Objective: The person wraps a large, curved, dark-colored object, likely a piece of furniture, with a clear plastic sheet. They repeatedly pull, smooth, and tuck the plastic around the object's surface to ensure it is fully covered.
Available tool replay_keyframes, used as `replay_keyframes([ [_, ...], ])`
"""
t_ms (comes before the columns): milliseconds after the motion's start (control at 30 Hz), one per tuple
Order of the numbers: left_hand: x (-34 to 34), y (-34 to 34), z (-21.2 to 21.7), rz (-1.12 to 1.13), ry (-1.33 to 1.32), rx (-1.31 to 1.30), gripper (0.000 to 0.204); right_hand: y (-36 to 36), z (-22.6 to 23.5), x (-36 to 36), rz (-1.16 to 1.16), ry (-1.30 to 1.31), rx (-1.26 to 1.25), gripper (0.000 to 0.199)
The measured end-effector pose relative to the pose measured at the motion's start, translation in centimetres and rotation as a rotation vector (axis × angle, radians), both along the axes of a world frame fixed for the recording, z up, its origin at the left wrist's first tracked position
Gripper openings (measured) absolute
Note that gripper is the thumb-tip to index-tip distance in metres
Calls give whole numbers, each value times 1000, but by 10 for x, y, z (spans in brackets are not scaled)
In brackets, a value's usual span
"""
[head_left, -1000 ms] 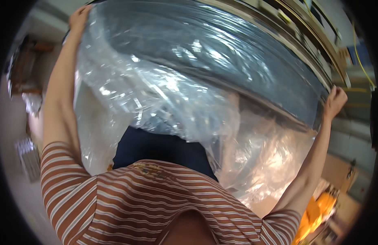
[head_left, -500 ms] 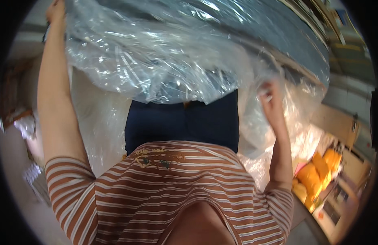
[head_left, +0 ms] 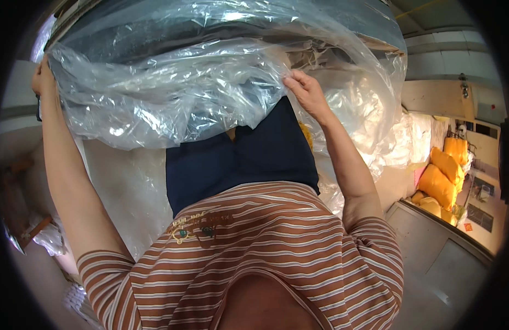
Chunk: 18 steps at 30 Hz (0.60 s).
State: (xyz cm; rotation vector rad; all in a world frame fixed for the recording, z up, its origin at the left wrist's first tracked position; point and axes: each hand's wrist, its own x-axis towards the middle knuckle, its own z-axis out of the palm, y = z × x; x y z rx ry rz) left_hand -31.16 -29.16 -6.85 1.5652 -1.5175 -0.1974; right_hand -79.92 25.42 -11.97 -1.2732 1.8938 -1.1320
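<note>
Head view: since the earlier frames, my right hand (head_left: 308, 93) is no longer reaching out to the far right end of the blue-grey slab (head_left: 172, 27); it is now working close to the middle, just above my lap; my left hand (head_left: 43, 82) is keeping to the far left of the clear plastic film (head_left: 128, 104), though it is sitting lower in view.

The film is lying over the slab and hanging down its near side in loose folds; its lower edge is draping across the top of my dark trousers (head_left: 243, 154); more film is trailing off to the right.

Left hand: fingers are curling closed around the film's left edge, arm stretching nearly straight; I am probably anchoring that end so the sheet is staying spread. Right hand: thumb and fingertips are pinching a small bit of the film, elbow bending, the other fingers loosely curling; a light pinch is likely suiting such thin, slippery stuff. Holding two points well apart is presumably keeping the slack between them in check.

Off to the right, orange bundles (head_left: 441, 179) are resting beyond a pale wooden panel (head_left: 438, 99), well apart from my hands.
</note>
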Motion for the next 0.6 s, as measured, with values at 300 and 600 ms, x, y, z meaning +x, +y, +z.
replay_keyframes([
  [300,-13,13,-3,-310,290,-49,36,129,211,-37,-737,-150,-859,34],
  [600,-1,-1,-16,-272,144,-52,35,59,64,-6,211,486,142,22],
])
